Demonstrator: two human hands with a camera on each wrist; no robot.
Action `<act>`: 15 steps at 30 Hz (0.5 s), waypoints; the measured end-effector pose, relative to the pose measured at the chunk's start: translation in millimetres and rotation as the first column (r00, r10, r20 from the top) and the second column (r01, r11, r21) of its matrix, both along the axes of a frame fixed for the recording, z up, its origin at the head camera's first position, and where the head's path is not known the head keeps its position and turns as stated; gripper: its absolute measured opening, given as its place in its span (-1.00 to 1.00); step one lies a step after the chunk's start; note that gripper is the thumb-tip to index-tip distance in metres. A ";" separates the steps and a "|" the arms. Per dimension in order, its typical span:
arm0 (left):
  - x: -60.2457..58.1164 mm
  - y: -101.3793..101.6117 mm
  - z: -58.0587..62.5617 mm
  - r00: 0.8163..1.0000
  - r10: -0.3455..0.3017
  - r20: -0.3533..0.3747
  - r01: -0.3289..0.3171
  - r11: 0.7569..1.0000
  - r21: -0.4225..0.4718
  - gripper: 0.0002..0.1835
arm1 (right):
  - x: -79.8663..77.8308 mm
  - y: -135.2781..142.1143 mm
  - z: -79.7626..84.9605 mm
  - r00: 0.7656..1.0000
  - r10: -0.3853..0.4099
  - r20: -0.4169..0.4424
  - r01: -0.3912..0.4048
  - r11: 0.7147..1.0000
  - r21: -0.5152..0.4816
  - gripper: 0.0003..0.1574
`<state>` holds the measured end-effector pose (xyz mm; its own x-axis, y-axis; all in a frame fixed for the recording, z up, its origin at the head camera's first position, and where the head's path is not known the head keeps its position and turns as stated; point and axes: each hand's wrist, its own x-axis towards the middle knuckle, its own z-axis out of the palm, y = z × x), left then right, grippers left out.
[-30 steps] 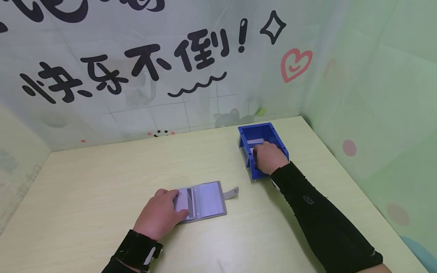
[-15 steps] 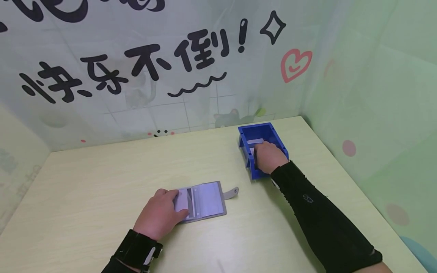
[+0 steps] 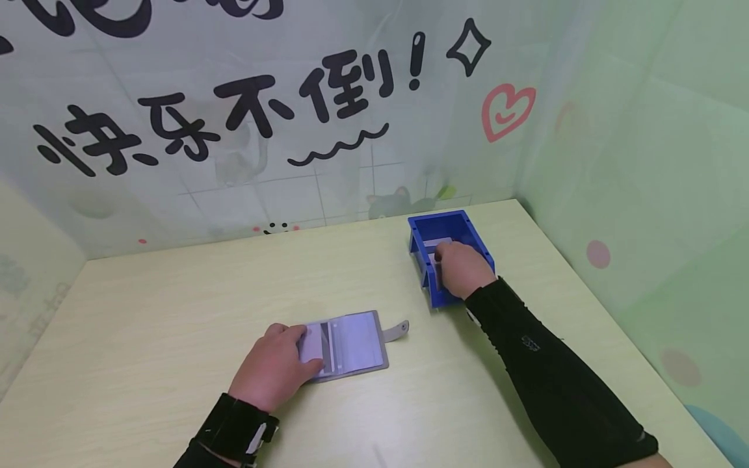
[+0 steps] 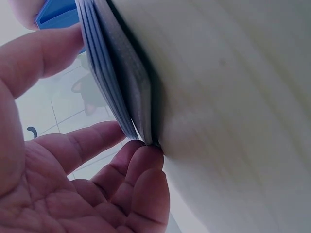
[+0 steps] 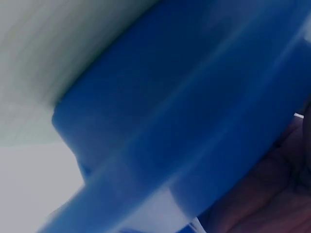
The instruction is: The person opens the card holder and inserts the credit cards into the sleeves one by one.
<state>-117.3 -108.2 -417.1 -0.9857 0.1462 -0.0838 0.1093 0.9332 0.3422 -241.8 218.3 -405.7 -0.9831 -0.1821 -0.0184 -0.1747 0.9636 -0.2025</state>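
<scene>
A card holder (image 3: 358, 342) with clear plastic pages lies spread on the table, its snap strap pointing right. My left hand (image 3: 276, 368) grips its left side, thumb and forefinger on the stacked pages. In the left wrist view, the other fingers are bent at the edge of the grey cover (image 4: 131, 73). My right hand (image 3: 464, 268) reaches into a blue plastic bin (image 3: 434, 224), fingers bent down among pale cards (image 3: 433, 243). The bin wall (image 5: 160, 107) hides the fingertips in the right wrist view; I cannot tell whether they pinch a card.
The bin stands near the table's back right corner, beside the green wall (image 3: 632, 195). Behind the wooden table (image 3: 193, 305) hangs a pale printed backdrop (image 3: 246, 188) with black characters.
My right hand's fingers have shifted slightly inside the bin. The left hand and the card holder stay where they were.
</scene>
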 end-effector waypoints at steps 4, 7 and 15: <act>-0.1 0.7 0.5 1.000 0.001 0.001 -0.001 1.000 0.001 -0.26 | -0.4 1.8 -1.3 0.999 0.018 -0.032 -0.018 1.000 0.006 -0.74; -0.4 0.5 1.1 1.000 -0.006 -0.002 0.006 1.000 0.000 -0.26 | -0.7 3.0 -2.1 0.997 0.039 -0.065 -0.037 0.999 0.023 -0.77; -0.2 -0.5 2.9 1.000 -0.023 -0.004 0.023 1.000 -0.007 -0.27 | -0.8 3.2 1.5 0.998 0.030 -0.061 -0.031 1.000 -0.006 -0.80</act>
<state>-117.5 -108.7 -414.2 -0.9825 0.1677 -0.0808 0.1317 0.9329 0.3353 -242.6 221.5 -404.1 -0.9763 -0.2121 0.0423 -0.2162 0.9561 -0.1976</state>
